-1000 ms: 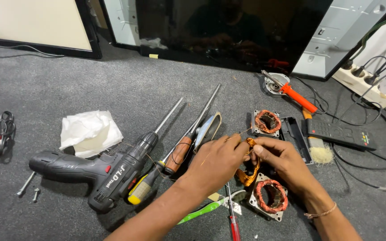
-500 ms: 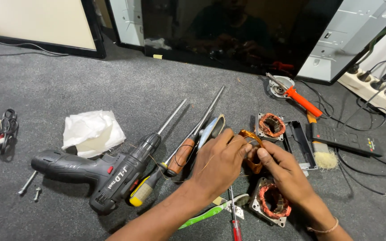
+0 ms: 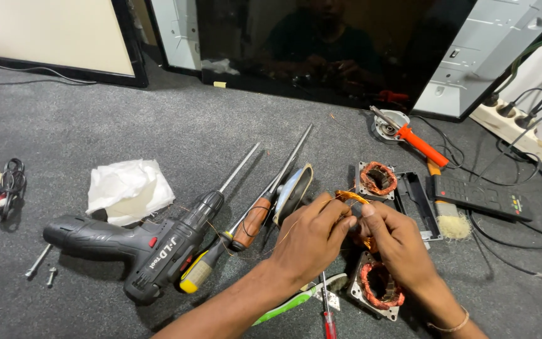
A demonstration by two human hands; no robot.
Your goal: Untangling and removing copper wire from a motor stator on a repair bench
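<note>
Held item: copper wire coil (image 3: 351, 199), orange-gold, lifted just above the grey carpet floor (image 3: 158, 132), between both hands.
Left hand (image 3: 313, 237): fingers closed in a pinch on the coil's left side.
Right hand (image 3: 395, 242): fingers closed on the coil's right side, fingertips meeting the left hand's.
Below right hand: square motor stator (image 3: 377, 285) with copper windings, lying on the carpet, partly covered by the wrist.
Behind the hands: second wound stator (image 3: 376, 178), beside an empty black frame (image 3: 418, 198).
Left of hands: brown-handled screwdriver (image 3: 255, 221), a yellow-handled one (image 3: 201, 271), two long shafts pointing away; grey round disc (image 3: 295, 188) on edge.
Further left: black cordless drill (image 3: 139, 242); crumpled white cloth (image 3: 128, 189); loose bolts (image 3: 42, 267); black cable bundle (image 3: 9, 185).
Right: paintbrush (image 3: 448, 213), remote control (image 3: 481, 198), orange-handled tool (image 3: 418, 141), power strip (image 3: 522, 129).
Near edge: green-handled tool (image 3: 290, 304), red screwdriver (image 3: 329, 314).
Back: dark screen panel (image 3: 321, 50) leaning upright.
</note>
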